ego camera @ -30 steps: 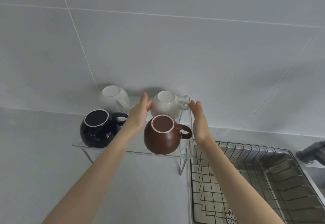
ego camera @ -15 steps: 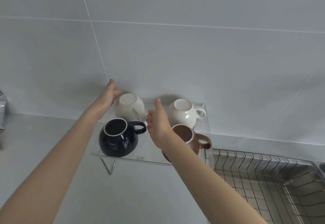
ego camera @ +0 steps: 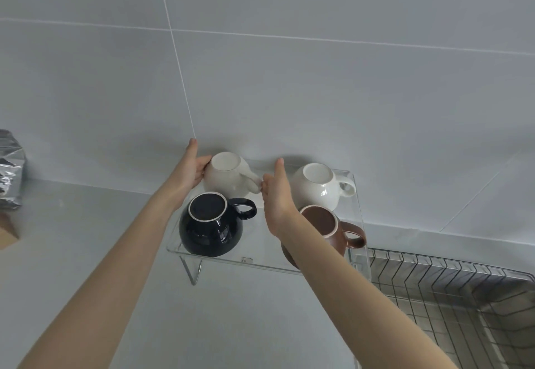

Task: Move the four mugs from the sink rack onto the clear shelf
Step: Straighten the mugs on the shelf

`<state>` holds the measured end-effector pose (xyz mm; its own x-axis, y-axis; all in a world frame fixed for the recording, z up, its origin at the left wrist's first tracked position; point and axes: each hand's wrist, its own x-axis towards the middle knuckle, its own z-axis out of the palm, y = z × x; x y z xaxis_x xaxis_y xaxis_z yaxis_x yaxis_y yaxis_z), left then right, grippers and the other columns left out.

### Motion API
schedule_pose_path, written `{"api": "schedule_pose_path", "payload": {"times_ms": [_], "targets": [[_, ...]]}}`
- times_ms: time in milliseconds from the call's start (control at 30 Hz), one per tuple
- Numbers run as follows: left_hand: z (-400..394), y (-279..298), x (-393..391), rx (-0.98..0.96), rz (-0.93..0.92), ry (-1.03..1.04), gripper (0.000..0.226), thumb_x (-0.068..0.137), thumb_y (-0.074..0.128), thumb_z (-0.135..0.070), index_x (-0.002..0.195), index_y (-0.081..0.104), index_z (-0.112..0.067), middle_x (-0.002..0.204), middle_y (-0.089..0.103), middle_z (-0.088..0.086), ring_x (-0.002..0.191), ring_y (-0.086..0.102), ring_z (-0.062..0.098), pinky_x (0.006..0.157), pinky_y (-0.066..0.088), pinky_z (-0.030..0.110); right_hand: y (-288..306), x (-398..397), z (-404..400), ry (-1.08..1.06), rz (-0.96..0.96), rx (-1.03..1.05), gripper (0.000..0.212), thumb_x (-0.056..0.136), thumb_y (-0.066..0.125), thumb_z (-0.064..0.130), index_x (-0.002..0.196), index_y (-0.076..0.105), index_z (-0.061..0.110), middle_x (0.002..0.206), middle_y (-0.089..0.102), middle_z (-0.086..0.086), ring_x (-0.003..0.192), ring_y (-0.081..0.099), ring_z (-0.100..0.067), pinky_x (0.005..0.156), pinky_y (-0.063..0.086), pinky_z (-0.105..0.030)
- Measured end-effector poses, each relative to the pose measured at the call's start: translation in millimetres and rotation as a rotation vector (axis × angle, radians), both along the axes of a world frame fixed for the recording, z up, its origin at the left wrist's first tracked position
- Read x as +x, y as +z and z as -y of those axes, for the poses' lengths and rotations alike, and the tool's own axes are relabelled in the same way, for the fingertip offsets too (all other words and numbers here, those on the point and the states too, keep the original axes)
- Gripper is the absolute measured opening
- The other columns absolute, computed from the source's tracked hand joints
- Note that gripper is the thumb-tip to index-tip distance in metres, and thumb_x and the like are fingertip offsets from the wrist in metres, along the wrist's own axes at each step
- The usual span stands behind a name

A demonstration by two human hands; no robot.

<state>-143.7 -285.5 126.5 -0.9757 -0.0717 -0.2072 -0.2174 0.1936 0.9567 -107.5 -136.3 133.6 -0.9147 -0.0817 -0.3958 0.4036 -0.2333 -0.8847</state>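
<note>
A grey tiled wall [ego camera: 318, 93] fills most of the view, with a pale counter [ego camera: 86, 252] below it. At lower right a wire sink rack [ego camera: 451, 296] sits in the sink, with no mug showing in the part that is in view. Against the wall stands the clear shelf [ego camera: 260, 261] on thin legs, and all four mugs are on it, upside down with their bases up. The black mug [ego camera: 210, 225] is at the front left, its handle pointing right. The brown mug [ego camera: 333, 229] is at the front right, partly hidden by the right forearm. The glossy white mug [ego camera: 318, 187] stands behind it at the back right, well apart from both hands. The matte white mug [ego camera: 228, 176] is at the back left. The left hand [ego camera: 189, 170] lies open against that mug's left side, fingers flat on it. The right hand [ego camera: 276, 192] is open too, fingers raised, its thumb touching the tip of the same mug's handle; neither hand is closed around it. At the far left edge stand a silver foil bag [ego camera: 10, 169] and a wooden block [ego camera: 7, 231].
</note>
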Motion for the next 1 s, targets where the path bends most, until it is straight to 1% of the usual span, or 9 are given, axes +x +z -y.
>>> {"api": "schedule_pose_path", "payload": {"times_ms": [167, 267, 367, 467, 567, 667, 767, 900, 1000], "targets": [[-1.2, -3.7, 13.3, 0.039, -0.014, 0.041, 0.067, 0.093, 0.002, -0.045, 0.134, 0.037, -0.005, 0.148, 0.034, 0.01, 0.14, 0.023, 0.019, 0.117, 0.012, 0.029, -3.6, -18.4, 2.7, -0.057, 0.021, -0.023, 0.04, 0.092, 0.016, 0.055, 0.06, 0.018, 0.031, 0.066, 0.015, 0.01, 0.057, 0.018, -0.005, 0.056, 0.019, -0.023], [-3.5, -7.0, 19.2, 0.045, -0.018, 0.079, 0.063, 0.094, 0.004, -0.044, 0.134, 0.037, -0.008, 0.15, 0.03, 0.009, 0.141, 0.02, 0.021, 0.118, 0.012, 0.031, -10.3, -29.6, 2.0, -0.052, 0.026, -0.054, 0.037, 0.09, 0.015, 0.058, 0.073, 0.039, 0.034, 0.079, 0.033, 0.013, 0.073, 0.035, 0.0, 0.087, 0.026, -0.022], [-4.7, -7.4, 21.1, 0.027, -0.024, 0.108, 0.062, 0.093, 0.006, -0.045, 0.133, 0.04, -0.011, 0.15, 0.031, 0.009, 0.141, 0.022, 0.023, 0.118, 0.013, 0.033, -12.6, -29.3, 2.4, -0.027, 0.016, -0.044, 0.038, 0.091, 0.015, 0.057, 0.066, 0.031, 0.034, 0.074, 0.029, 0.012, 0.068, 0.032, -0.002, 0.089, 0.022, -0.023], [-5.6, -4.4, 22.6, 0.045, -0.023, 0.082, 0.064, 0.094, 0.003, -0.042, 0.133, 0.039, -0.007, 0.147, 0.035, 0.009, 0.141, 0.022, 0.021, 0.116, 0.013, 0.029, -14.3, -23.2, 1.6, 0.011, 0.001, -0.033, 0.052, 0.092, 0.014, 0.056, 0.121, 0.047, 0.028, 0.129, 0.045, 0.008, 0.123, 0.04, -0.009, 0.105, 0.022, -0.026], [-3.7, -0.7, 23.2, 0.053, -0.01, 0.089, 0.064, 0.094, 0.004, -0.044, 0.134, 0.037, -0.006, 0.14, 0.043, 0.008, 0.14, 0.024, 0.022, 0.114, 0.015, 0.029, -5.0, -15.4, 2.4, -0.011, -0.023, -0.031, 0.036, 0.092, 0.014, 0.056, 0.078, 0.041, 0.036, 0.086, 0.038, 0.017, 0.081, 0.04, 0.001, 0.076, 0.029, -0.018], [2.0, 1.6, 31.4, 0.062, -0.024, 0.161, 0.064, 0.093, 0.007, -0.047, 0.137, 0.033, -0.008, 0.151, 0.027, 0.009, 0.141, 0.021, 0.025, 0.117, 0.013, 0.033, -6.2, -3.8, 1.1, -0.042, -0.024, -0.079, 0.054, 0.093, 0.013, 0.054, 0.139, 0.025, 0.03, 0.148, 0.026, 0.01, 0.138, 0.021, -0.006, 0.112, 0.013, -0.028], [5.2, -8.9, 61.2, 0.064, -0.063, 0.252, 0.062, 0.092, 0.011, -0.049, 0.135, 0.037, -0.014, 0.151, 0.03, 0.006, 0.139, 0.026, 0.022, 0.113, 0.016, 0.031, -17.2, 23.6, 3.0, -0.025, -0.044, -0.073, 0.059, 0.093, 0.014, 0.052, 0.144, 0.018, 0.023, 0.155, 0.017, 0.006, 0.143, 0.012, -0.009, 0.114, 0.006, -0.029], [-6.0, -27.2, 108.1, 0.112, -0.144, 0.406, 0.047, 0.093, 0.018, -0.046, 0.122, 0.05, -0.028, 0.133, 0.047, -0.007, 0.126, 0.039, 0.01, 0.105, 0.025, 0.025, -35.7, 46.0, 8.5, 0.028, -0.034, -0.053, 0.056, 0.094, 0.012, 0.05, 0.143, 0.024, 0.025, 0.154, 0.02, 0.01, 0.142, 0.013, -0.007, 0.114, 0.006, -0.031], [-21.2, -27.6, 124.7, 0.2, -0.186, 0.445, 0.036, 0.095, 0.019, -0.037, 0.087, 0.054, -0.038, 0.104, 0.055, -0.019, 0.102, 0.045, 0.004, 0.091, 0.03, 0.02, -36.9, 49.4, 8.4, 0.05, -0.039, -0.043, 0.056, 0.094, 0.012, 0.05, 0.142, 0.027, 0.025, 0.154, 0.021, 0.01, 0.142, 0.012, -0.008, 0.114, 0.006, -0.031]]}}
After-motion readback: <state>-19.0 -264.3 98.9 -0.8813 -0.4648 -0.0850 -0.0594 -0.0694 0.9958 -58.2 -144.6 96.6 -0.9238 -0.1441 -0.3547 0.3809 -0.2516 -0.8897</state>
